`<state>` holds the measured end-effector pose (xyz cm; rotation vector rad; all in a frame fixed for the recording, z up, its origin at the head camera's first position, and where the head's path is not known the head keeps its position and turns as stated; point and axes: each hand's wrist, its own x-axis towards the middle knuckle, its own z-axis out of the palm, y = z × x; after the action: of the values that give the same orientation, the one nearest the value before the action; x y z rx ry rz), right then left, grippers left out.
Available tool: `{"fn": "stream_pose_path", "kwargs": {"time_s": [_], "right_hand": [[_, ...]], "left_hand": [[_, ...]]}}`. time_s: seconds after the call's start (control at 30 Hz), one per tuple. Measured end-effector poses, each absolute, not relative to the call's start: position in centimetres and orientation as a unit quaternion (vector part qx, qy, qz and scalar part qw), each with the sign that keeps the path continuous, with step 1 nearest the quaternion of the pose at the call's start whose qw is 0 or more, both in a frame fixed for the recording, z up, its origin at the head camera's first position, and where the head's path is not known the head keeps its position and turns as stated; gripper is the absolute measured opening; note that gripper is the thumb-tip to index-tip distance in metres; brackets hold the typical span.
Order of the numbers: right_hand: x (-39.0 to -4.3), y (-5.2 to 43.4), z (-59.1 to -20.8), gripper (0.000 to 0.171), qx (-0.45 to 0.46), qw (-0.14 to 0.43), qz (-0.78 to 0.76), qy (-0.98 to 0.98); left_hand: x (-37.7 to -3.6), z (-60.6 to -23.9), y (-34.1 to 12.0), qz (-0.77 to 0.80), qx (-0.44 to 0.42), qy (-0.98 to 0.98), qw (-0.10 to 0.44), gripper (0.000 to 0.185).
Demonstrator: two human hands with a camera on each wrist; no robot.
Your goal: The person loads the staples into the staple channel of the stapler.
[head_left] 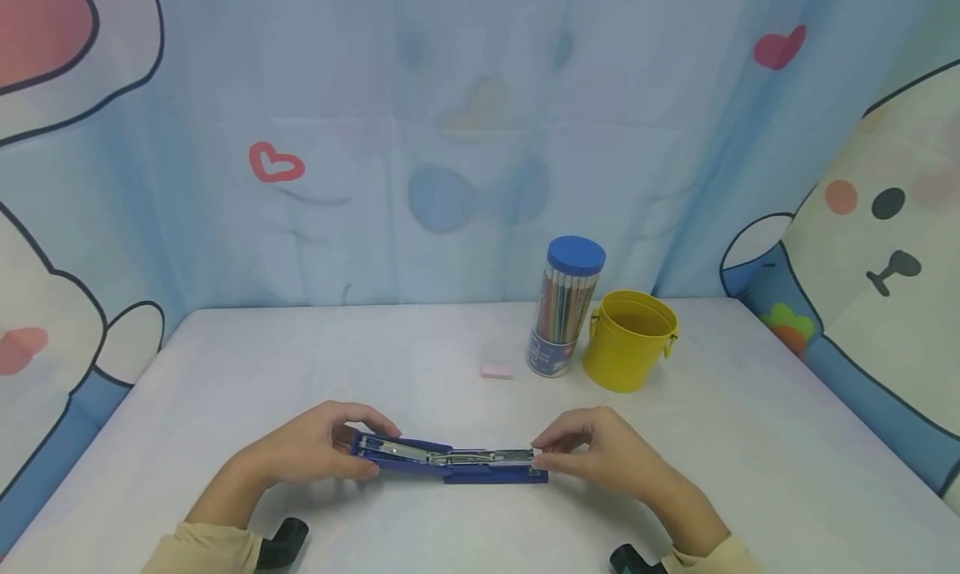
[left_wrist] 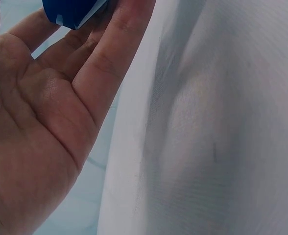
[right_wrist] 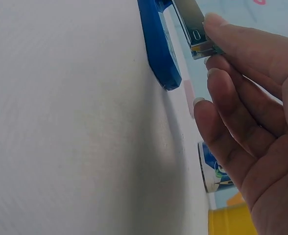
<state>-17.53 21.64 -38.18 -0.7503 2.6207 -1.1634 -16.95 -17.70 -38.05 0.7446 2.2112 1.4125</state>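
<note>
A blue stapler (head_left: 495, 476) is swung wide open over the white table, its metal insides facing up. My left hand (head_left: 307, 449) grips the stapler's left part between thumb and fingers. In the left wrist view, a rounded blue end (left_wrist: 70, 10) of it shows at my fingers. At the other end, my right hand (head_left: 603, 453) pinches the tip of the metal staple channel (right_wrist: 190, 19), thumb against fingers. The blue base (right_wrist: 159, 54) lies beside the channel, apart from my right fingers in that wrist view. Whether staples lie in the channel is hard to tell.
A small pink block (head_left: 496, 371) lies beyond the stapler. Behind my right hand stand a clear tube of pencils with a blue lid (head_left: 576, 256) and a yellow bucket (head_left: 626, 357). A printed blue curtain (head_left: 337, 224) hangs along the table's back edge.
</note>
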Motion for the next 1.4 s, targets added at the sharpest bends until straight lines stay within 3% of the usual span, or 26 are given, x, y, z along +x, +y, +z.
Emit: {"fn": "stream_pose_path", "kwargs": {"time_s": [0.83,1.13,1.4], "right_hand": [[-17.5,20.9,-38.3,0.02,-0.243,0.1,-0.372,0.89],[-17.7,21.9,-38.6,0.034,-0.237,0.082,-0.348,0.903],[-17.8,22.4,-39.2,0.038,-0.22,0.106,-0.359,0.901]], "left_hand": [[-17.0,-38.1,-17.6,0.51,0.262,0.793,0.205,0.037],[-17.1,-38.1,-17.6,0.502,0.268,0.797,0.205,0.037],[-17.0,-37.9,-17.9,0.498,0.262,0.8,0.207,0.038]]}}
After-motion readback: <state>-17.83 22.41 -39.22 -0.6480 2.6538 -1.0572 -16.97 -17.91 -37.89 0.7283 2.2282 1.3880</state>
